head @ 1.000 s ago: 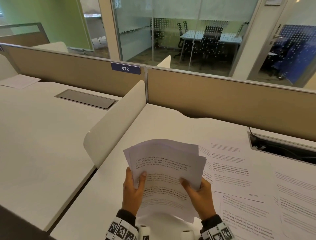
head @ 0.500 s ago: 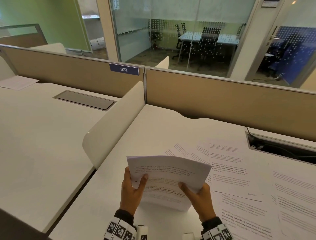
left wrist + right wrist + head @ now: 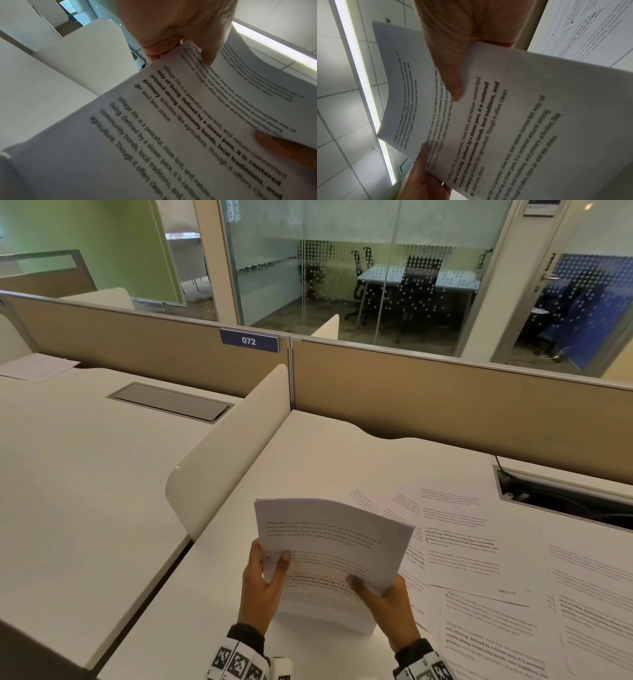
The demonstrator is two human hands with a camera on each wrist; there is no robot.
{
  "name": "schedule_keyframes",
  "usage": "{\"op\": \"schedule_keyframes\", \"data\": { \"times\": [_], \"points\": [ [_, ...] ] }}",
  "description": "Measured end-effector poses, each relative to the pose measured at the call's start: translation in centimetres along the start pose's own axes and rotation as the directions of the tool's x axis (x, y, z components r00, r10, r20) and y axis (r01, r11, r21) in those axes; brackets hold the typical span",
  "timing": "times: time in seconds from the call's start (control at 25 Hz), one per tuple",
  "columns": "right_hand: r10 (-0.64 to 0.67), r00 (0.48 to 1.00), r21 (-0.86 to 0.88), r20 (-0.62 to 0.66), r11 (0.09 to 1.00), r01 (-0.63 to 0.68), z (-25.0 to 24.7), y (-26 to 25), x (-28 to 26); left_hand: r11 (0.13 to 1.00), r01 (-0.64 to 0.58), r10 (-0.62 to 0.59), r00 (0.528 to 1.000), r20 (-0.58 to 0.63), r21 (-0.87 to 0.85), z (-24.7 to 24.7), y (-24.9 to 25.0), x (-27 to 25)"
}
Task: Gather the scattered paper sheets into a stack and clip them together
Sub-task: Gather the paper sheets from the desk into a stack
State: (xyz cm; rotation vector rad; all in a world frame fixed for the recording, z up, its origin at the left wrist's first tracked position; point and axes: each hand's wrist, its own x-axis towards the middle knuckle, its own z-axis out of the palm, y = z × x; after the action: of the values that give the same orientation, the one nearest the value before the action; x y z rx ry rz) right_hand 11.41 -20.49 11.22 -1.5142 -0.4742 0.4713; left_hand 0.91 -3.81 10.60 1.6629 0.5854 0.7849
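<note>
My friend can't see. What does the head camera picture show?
Two hands, left hand and right hand, hold a stack of printed paper above a white desk. More loose sheets lie spread on the desk to the right.

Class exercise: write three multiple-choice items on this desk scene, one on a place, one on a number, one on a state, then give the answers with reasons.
1. Where do the loose sheets lie?
A. right of the held stack
B. on the left desk
C. on the floor

2. What number is on the blue tag?
A. 027
B. 072
C. 720

3. How is the stack held?
A. flat on the desk
B. by one hand
C. by both hands

Answers: A, they spread across the desk to its right; B, white digits read 072; C, left hand and right hand each grip a side.
</note>
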Motion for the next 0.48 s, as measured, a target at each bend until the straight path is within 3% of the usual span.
{"op": "schedule_keyframes", "data": {
  "times": [0.32,0.48],
  "points": [
    [-0.01,0.997,0.01,-0.075,1.0,0.011,-0.4,-0.4,0.3,0.999,0.019,-0.018,0.999,0.033,-0.049,0.7,0.8,0.4],
    [0.11,0.994,-0.014,-0.021,0.994,-0.111,-0.9,0.6,0.6,0.991,0.115,-0.11,0.992,0.068,-0.074,-0.1,-0.2,1.9]
  ]
}}
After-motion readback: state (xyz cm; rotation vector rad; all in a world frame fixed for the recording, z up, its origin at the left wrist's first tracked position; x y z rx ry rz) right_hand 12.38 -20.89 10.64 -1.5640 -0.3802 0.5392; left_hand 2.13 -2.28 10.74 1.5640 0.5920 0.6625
